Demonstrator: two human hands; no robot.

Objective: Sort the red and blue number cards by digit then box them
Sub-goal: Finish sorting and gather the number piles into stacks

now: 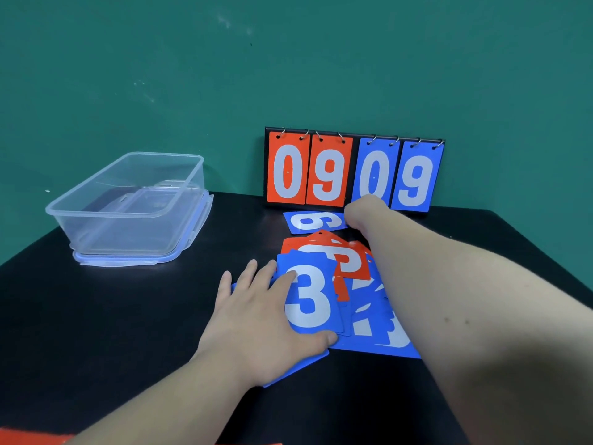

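Note:
A loose heap of red and blue number cards (349, 268) lies on the black table (128, 316). On top of it sits a blue 3 card (309, 300), and my left hand (256, 316) rests flat on the heap with its thumb and fingers along that card's edges. A single blue 6 card (313, 221) lies apart, just behind the heap. My right hand (364, 213) reaches to that card's right end, curled at its edge; the fingertips are hidden.
A clear plastic box (128, 200) stands on its lid at the table's back left. A flip scoreboard (353, 170) showing red 09 and blue 09 leans against the green wall behind the cards. Something red shows at the bottom left corner (29, 436).

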